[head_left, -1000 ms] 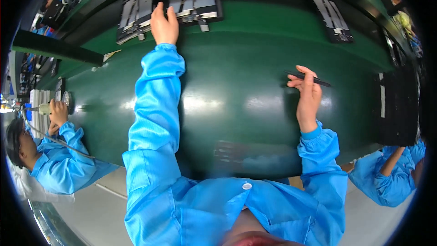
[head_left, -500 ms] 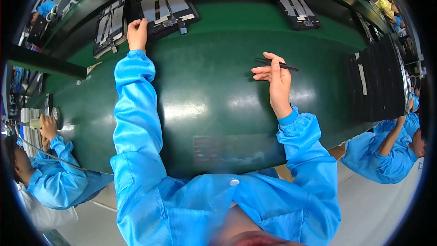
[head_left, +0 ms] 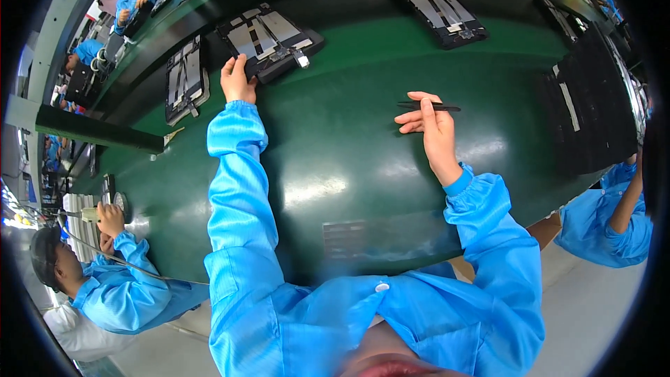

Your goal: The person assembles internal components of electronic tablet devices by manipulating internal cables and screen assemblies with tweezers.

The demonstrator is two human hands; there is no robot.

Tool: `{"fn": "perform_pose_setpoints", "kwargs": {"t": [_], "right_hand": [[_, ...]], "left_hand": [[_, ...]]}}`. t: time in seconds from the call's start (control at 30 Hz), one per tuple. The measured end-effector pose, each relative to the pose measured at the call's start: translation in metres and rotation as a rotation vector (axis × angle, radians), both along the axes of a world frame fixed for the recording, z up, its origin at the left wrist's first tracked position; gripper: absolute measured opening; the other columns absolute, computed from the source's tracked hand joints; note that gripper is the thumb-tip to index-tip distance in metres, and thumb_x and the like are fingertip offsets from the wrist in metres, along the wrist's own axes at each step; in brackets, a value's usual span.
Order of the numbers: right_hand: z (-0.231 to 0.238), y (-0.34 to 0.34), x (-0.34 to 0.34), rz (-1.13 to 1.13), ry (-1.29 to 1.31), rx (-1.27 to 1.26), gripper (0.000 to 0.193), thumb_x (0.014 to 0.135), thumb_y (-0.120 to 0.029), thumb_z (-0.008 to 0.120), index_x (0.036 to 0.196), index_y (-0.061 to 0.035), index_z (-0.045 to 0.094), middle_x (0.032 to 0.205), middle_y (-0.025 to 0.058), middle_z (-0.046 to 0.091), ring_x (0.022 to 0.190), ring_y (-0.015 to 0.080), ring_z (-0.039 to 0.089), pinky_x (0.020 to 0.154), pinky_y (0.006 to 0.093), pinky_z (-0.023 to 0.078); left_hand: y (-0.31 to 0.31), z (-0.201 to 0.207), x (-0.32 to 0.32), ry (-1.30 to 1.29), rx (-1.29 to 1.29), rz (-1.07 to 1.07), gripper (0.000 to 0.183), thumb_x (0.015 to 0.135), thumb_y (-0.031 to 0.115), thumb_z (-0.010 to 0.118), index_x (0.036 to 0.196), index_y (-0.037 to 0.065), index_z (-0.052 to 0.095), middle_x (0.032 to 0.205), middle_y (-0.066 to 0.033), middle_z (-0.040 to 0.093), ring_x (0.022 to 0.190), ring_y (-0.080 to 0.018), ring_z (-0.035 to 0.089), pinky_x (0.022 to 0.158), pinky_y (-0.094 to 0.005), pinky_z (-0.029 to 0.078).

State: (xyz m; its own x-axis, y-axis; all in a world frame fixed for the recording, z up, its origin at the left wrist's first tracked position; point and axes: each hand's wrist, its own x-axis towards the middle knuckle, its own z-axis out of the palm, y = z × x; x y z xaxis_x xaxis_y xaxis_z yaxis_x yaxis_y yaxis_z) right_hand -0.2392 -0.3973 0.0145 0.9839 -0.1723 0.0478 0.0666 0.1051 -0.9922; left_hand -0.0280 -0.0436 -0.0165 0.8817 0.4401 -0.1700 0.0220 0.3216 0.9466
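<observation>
My left hand (head_left: 239,82) is at the near left corner of an opened tablet (head_left: 269,42), its fingers bent against the edge. The tablet shows grey battery panels, dark ribbon strips and a small light tab hanging off its near end. In my right hand (head_left: 434,129) is a pair of black tweezers (head_left: 447,107), lying across the fingers under the thumb, above the green table. A second opened tablet (head_left: 187,80) lies left of the first. A third one (head_left: 436,12) lies at the far right.
A tall stack of black panels (head_left: 593,105) stands on the green table (head_left: 363,167) at right. A dark green bar (head_left: 98,128) juts in from the left. Co-workers in blue sit on both sides; the left one's hand (head_left: 110,219) is near a pale stack.
The whole view has shifted, so the table's things sit lower at left. My left fingers have loosened from a tight pinch and spread at the tablet's corner. The right hand still carries the tweezers.
</observation>
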Motion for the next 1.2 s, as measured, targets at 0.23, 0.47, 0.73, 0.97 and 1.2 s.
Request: {"fn": "perform_pose_setpoints", "kwargs": {"t": [0.23,0.47,0.73,0.97,1.2], "right_hand": [[-0.004,0.002,0.004,-0.046,-0.014,0.012,0.037,0.109,-0.033,0.038,0.125,-0.0030,0.053,0.093,0.0155,0.073,0.072,0.0144,0.068,0.066,0.0265,0.054],[-0.009,-0.004,0.010,-0.070,-0.081,-0.043,0.032,0.108,-0.023,0.041,0.131,-0.0014,0.048,0.128,0.0204,0.062,0.113,0.0234,0.064,0.095,0.0345,0.052],[-0.009,-0.003,-0.003,0.150,-0.042,-0.019,0.048,0.098,0.000,0.056,0.142,-0.0022,0.038,0.144,0.0214,0.049,0.135,0.0261,0.048,0.111,0.0356,0.039],[0.034,-0.037,-0.061,0.455,0.018,-0.443,0.096,0.068,0.004,0.082,0.149,-0.0043,0.032,0.149,0.0190,0.045,0.140,0.0320,0.043,0.116,0.0418,0.034],[0.023,-0.033,-0.077,0.389,-0.022,-0.553,0.090,0.066,0.009,0.081,0.145,-0.0046,0.039,0.146,0.0161,0.049,0.139,0.0285,0.045,0.116,0.0382,0.035]], "left_hand": [[-0.013,-0.002,-0.023,-0.046,-0.194,-0.172,0.061,0.088,0.016,0.074,0.137,0.011,0.037,0.115,-0.0098,0.061,0.098,-0.0255,0.065,0.075,-0.0476,0.056],[-0.072,0.037,-0.159,0.131,-0.151,-0.528,0.055,0.093,0.012,0.068,0.140,0.008,0.041,0.109,-0.0059,0.064,0.100,-0.0175,0.064,0.085,-0.0358,0.055],[-0.057,0.049,-0.238,-0.172,0.846,-0.772,0.053,0.089,0.014,0.071,0.136,0.000,0.052,0.133,-0.0171,0.053,0.114,-0.0266,0.058,0.089,-0.0373,0.052],[-0.060,0.045,-0.286,-0.371,1.207,-0.785,0.086,0.080,0.036,0.078,0.147,-0.001,0.039,0.120,-0.0202,0.054,0.107,-0.0362,0.057,0.092,-0.0412,0.049],[-0.073,0.039,-0.297,-0.216,1.172,-0.800,0.078,0.082,0.025,0.077,0.146,0.001,0.040,0.123,-0.0157,0.055,0.107,-0.0357,0.057,0.091,-0.0420,0.049]]}}
